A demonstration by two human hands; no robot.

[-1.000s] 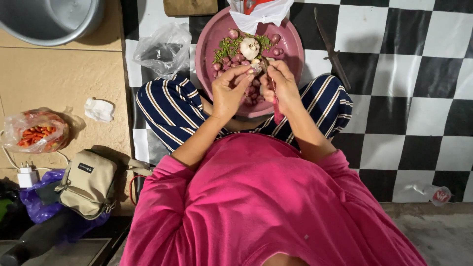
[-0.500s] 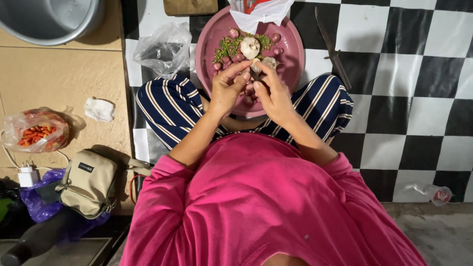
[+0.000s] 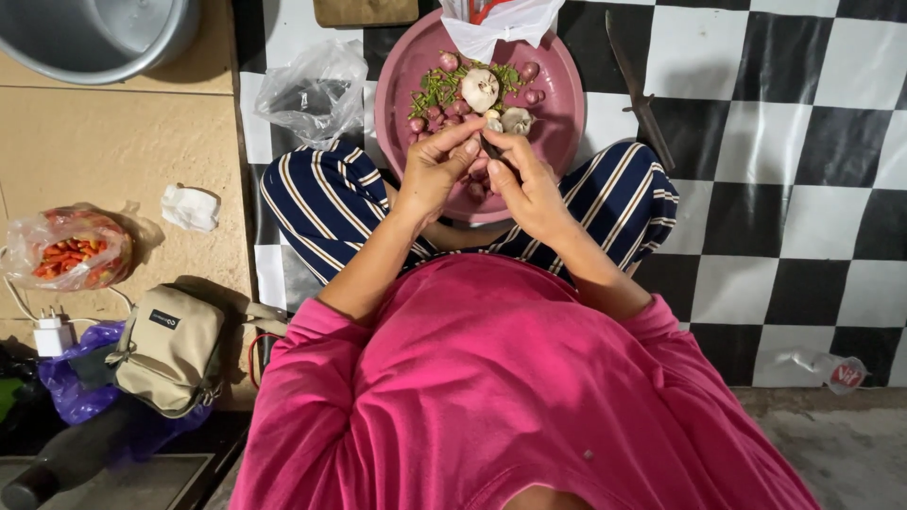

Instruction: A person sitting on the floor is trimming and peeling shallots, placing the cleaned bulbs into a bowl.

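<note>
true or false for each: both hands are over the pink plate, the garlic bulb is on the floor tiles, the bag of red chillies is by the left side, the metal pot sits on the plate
1. Both the left hand and the right hand are over the pink plate. True.
2. The garlic bulb lies on the floor tiles. False: it lies on the plate.
3. The bag of red chillies lies on the person's left side. True.
4. The metal pot sits on the plate. False: it stands apart, on the tan floor at upper left.
</note>
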